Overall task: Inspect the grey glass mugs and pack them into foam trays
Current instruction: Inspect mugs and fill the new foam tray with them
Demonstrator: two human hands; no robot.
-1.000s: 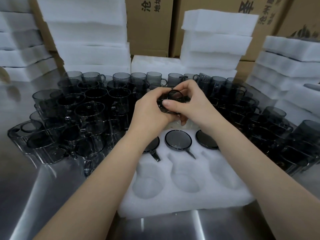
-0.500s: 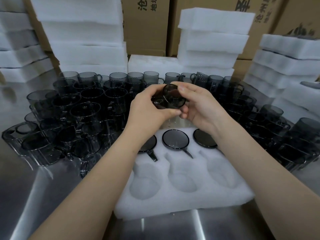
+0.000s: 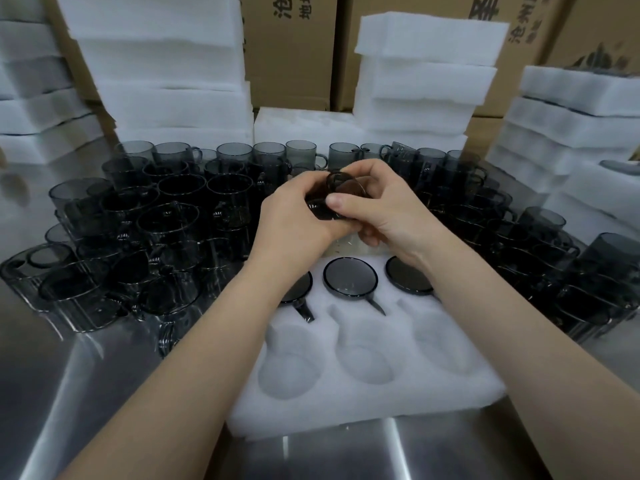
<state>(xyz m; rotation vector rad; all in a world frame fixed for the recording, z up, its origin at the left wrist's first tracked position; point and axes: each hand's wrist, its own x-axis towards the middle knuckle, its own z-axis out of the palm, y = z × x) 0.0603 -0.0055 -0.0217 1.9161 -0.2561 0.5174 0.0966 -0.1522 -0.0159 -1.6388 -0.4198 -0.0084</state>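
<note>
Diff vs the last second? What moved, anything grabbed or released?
The left hand and right hand kept their grip on the grey mug and turned it between them, above the foam tray. Nothing picked up or released. Same: three packed mugs in the far row, near pockets empty.

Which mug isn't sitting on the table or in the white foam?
The grey mug held up by the left hand and right hand. The other mugs stand on the metal table or sit in the foam tray.
</note>
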